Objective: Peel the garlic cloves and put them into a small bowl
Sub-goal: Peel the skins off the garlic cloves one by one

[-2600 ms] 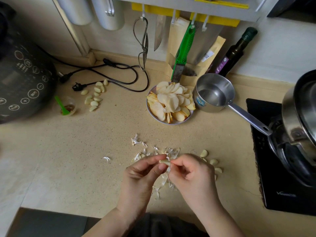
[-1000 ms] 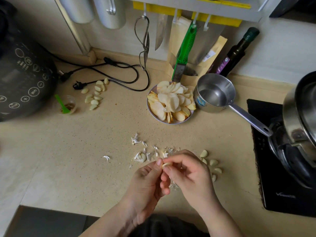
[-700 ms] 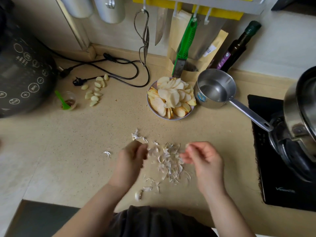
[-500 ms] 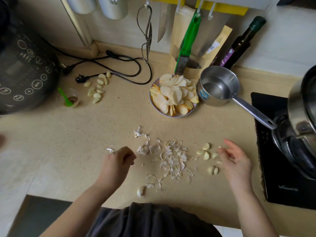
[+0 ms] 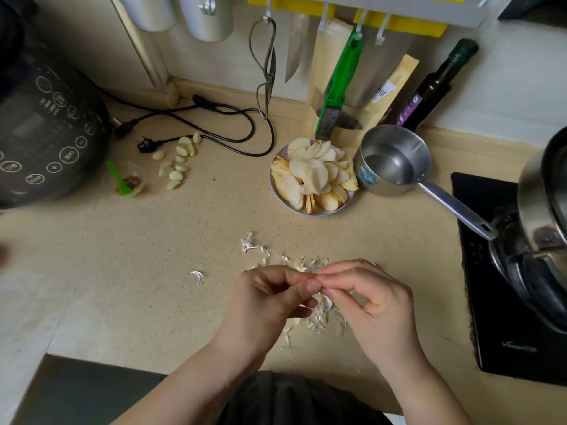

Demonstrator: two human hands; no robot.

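My left hand (image 5: 267, 302) and my right hand (image 5: 368, 299) meet fingertip to fingertip low over the counter. Together they pinch a garlic clove (image 5: 317, 277) that the fingers almost wholly hide. Under and behind the hands lies a scatter of papery garlic skins (image 5: 322, 314). Several peeled cloves (image 5: 176, 162) lie in a loose heap at the back left, beside a small clear cup (image 5: 132, 184) holding a green spoon. The loose cloves to the right of the skins are covered by my right hand.
A plate of apple slices (image 5: 282, 200) and a steel saucepan (image 5: 392, 161) stand behind the hands. A black cooker (image 5: 46, 133) with its cables (image 5: 214, 124) fills the left. A hob (image 5: 506, 286) with a pot (image 5: 546, 210) is on the right. Scissors (image 5: 267, 65) and knives hang on the wall.
Half a second ago the hands were apart, the right one reaching to the loose cloves on the right. Both have come back together at the centre, pinching a clove.
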